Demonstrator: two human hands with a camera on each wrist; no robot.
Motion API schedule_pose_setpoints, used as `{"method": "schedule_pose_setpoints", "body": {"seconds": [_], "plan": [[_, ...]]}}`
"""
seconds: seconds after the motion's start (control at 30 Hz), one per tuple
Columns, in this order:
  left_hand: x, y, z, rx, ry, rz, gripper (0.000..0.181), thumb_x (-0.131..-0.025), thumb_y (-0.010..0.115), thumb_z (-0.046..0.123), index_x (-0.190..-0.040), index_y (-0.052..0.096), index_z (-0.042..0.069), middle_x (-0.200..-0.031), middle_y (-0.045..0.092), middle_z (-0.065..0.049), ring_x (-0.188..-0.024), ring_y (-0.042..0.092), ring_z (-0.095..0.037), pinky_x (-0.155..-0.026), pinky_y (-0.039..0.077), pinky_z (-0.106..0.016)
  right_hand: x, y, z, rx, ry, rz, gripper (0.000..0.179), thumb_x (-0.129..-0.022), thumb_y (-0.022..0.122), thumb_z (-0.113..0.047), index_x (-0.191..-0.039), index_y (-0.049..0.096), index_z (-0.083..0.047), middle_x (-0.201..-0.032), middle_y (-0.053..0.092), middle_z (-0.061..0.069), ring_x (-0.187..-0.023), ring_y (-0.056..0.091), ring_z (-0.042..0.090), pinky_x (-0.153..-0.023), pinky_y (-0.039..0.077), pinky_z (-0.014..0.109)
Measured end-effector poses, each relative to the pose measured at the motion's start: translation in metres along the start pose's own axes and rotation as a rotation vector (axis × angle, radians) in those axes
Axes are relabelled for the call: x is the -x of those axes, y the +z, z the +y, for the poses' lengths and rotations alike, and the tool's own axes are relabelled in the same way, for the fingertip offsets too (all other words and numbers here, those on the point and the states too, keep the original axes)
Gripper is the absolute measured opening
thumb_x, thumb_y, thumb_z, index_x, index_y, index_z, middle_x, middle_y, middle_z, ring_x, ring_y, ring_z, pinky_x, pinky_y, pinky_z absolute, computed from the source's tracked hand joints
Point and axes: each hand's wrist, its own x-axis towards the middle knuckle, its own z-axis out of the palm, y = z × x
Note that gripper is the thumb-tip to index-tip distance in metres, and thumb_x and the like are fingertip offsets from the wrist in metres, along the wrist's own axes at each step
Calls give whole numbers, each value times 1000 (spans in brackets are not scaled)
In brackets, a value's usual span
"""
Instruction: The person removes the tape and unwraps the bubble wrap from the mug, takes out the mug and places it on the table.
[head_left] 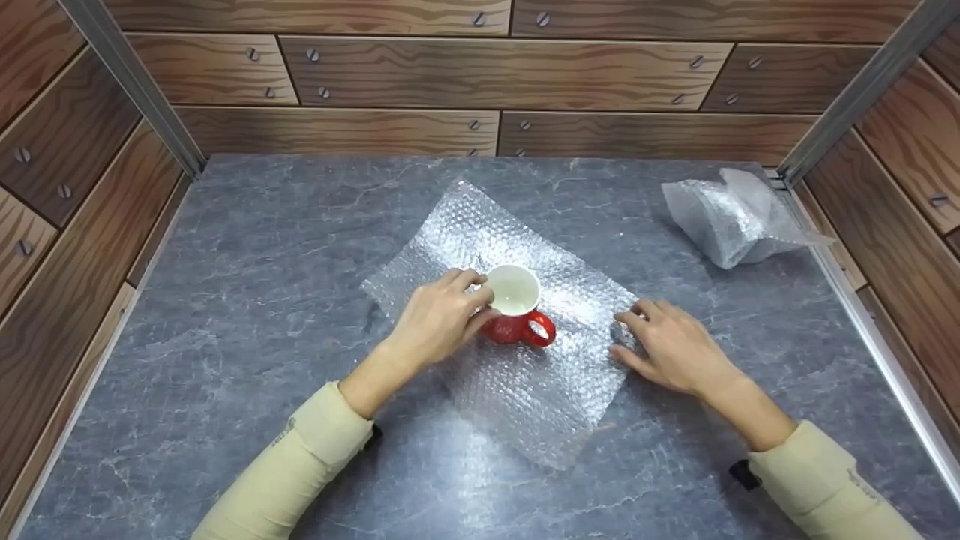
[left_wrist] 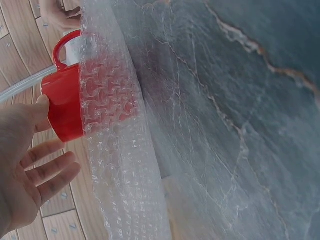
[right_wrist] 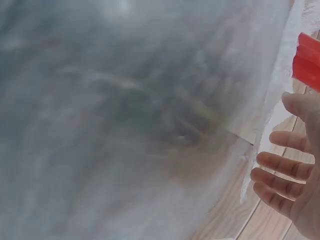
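Observation:
A red mug [head_left: 510, 327] with a white inside stands upright on a sheet of bubble wrap [head_left: 555, 390], its handle turned toward the lower right. My left hand [head_left: 439, 311] holds the mug at its left side near the rim. In the left wrist view, the thumb [left_wrist: 41, 109] lies against the red wall of the mug [left_wrist: 65, 102], while the lower fingers spread apart from it. At the sheet's right corner is my right hand [head_left: 679, 345], fingers loosely extended and nothing gripped. Its fingers [right_wrist: 285, 167] also show beside the sheet's edge in the right wrist view.
At the back right of the grey marbled table [head_left: 247, 315] lies a crumpled bubble-wrap bundle [head_left: 739, 217]. Wood-patterned walls [head_left: 480, 71] and metal rails [head_left: 877, 337] border the table at the back and sides.

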Motion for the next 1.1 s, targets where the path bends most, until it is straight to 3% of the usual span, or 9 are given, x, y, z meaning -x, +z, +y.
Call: {"method": "schedule_pose_setpoints", "body": {"seconds": [0.23,0.5,0.83,1.1], "plan": [[0,1,-1,3,-2,-8,26,-98,71,41,-101,75,15,-117,78,-7,-103,74,-23,-70,66,-33,-14,-8,-13,27,-56,106,52,-94,74,-47,-122,72,-2,-107,72,18,-95,69,34,-86,63,49],[-1,-1,0,13,-9,-18,26,-98,71,41,-102,75,15,-119,77,-7,-103,74,-24,-72,66,-34,-31,-11,-31,20,-84,138,53,-96,69,-50,-122,71,-5,-110,74,18,-96,71,34,-86,64,49],[-1,1,0,6,-4,-9,25,-98,72,40,-102,75,15,-119,78,-7,-103,74,-23,-72,67,-34,-48,-11,-49,-3,-80,98,57,-98,64,-55,-124,70,-4,-115,74,18,-107,71,36,-100,60,54],[0,2,0,-10,3,12,25,-97,73,41,-102,74,16,-118,78,-6,-103,74,-23,-74,67,-34,-59,-8,-61,29,-94,77,56,-101,60,-55,-121,69,-4,-113,73,17,-104,69,34,-97,61,51]]}}
